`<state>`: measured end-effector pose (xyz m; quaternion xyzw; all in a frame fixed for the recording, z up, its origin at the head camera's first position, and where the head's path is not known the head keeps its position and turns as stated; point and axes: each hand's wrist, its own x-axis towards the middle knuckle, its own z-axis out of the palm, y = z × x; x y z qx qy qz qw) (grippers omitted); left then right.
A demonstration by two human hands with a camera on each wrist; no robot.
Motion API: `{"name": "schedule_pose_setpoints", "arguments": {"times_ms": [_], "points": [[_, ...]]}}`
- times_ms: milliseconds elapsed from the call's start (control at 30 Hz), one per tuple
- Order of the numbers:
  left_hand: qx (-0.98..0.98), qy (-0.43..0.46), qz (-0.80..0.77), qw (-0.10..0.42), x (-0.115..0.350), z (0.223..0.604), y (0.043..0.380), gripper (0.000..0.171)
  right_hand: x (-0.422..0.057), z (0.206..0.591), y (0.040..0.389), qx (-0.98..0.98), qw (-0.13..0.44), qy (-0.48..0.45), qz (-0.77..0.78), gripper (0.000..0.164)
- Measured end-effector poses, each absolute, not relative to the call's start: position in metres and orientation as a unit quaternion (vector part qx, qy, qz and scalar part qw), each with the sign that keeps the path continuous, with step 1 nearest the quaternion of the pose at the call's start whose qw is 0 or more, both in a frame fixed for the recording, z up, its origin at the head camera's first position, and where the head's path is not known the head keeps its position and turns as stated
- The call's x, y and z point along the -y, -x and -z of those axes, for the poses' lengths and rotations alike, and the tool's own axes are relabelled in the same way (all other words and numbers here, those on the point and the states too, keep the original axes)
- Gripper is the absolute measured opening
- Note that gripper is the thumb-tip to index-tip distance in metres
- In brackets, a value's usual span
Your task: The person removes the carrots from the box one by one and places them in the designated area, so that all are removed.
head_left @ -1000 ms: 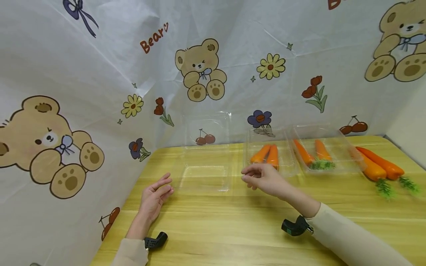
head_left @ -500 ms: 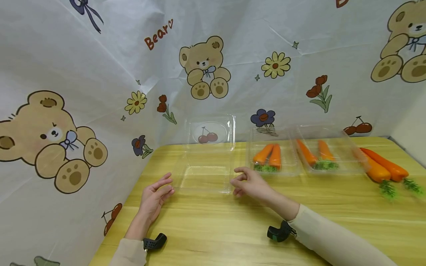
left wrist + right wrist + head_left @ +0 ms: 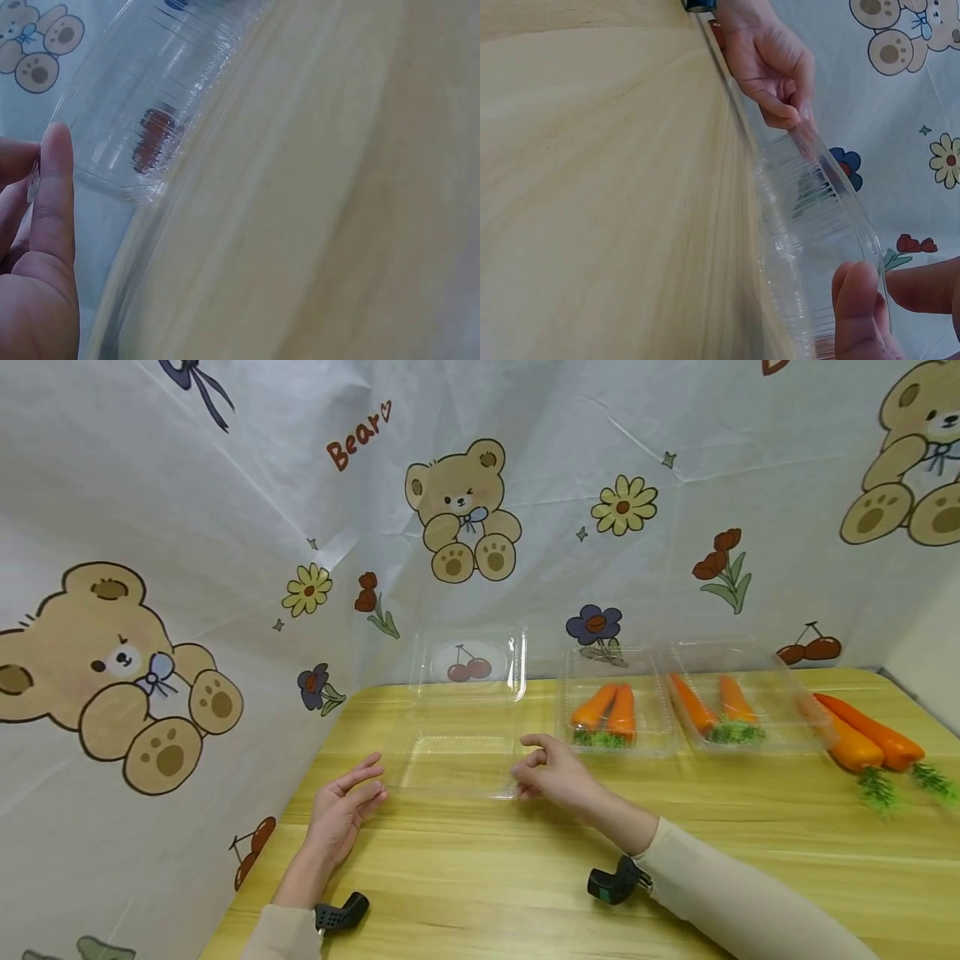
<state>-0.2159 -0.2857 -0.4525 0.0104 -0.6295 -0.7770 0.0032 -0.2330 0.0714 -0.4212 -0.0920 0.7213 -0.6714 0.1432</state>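
Observation:
A clear plastic clamshell container (image 3: 459, 767) stands on the table with its lid (image 3: 468, 664) raised at the back. My left hand (image 3: 341, 810) pinches the rim at its left side. In the left wrist view, the thumb (image 3: 56, 187) lies against the plastic edge. My right hand (image 3: 557, 777) is at the container's right side. The right wrist view shows thumb and fingers (image 3: 856, 307) on either side of the rim, pinching it. No carrots show inside this container.
To the right stand two more clear containers, one with two carrots (image 3: 619, 714) and one, its lid up, with two carrots (image 3: 738, 702). Two loose carrots (image 3: 873, 727) lie farther right. A bear-print sheet (image 3: 540, 460) rises behind the wooden table (image 3: 465, 877).
My right hand has moved left from near the carrot containers to the clear container's right rim. The left hand has stayed at the left rim. The head view has shifted slightly.

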Motion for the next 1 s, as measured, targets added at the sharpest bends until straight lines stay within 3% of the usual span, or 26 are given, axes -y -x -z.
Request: {"name": "schedule_pose_setpoints", "arguments": {"times_ms": [1000], "points": [[0.630,-0.024,0.775,0.028,0.324,0.446,0.191,0.039,-0.028,0.425,0.236,-0.708,0.166,0.104,0.679,0.064]]}}
